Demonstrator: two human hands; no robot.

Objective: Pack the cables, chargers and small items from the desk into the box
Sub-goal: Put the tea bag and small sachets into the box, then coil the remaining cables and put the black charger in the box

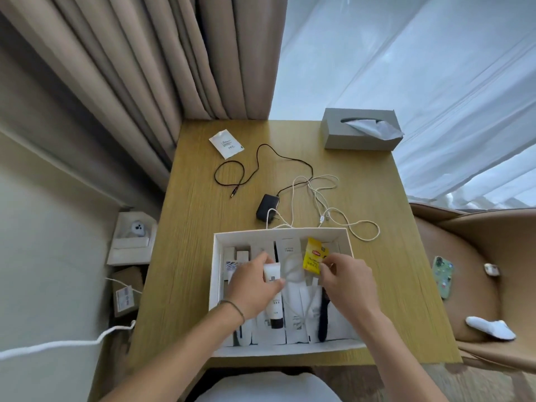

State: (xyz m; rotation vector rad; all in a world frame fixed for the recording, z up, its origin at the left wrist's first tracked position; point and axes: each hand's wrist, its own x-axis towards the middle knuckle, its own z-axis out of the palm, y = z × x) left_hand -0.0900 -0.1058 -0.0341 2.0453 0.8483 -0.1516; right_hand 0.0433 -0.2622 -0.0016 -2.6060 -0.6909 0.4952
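A white open box (215, 285) sits at the desk's near edge, holding several white packets, a white tube with a black cap (275, 310) and a dark comb (324, 317). My left hand (251, 288) grips a small white tube (272, 272) over the box. My right hand (345, 278) pinches a yellow tea bag packet (313, 256) above the box's right side. Behind the box lie a black charger (267, 206) with its black cable (278, 158) and a white cable (333, 204). A white sachet (225, 143) lies at the desk's far left.
A grey tissue box (359, 129) stands at the desk's far right corner. Curtains hang behind the desk. A tan chair (475, 285) on the right holds a phone (442, 275), a small case and a white sock. Boxes and a white cord lie on the floor at left.
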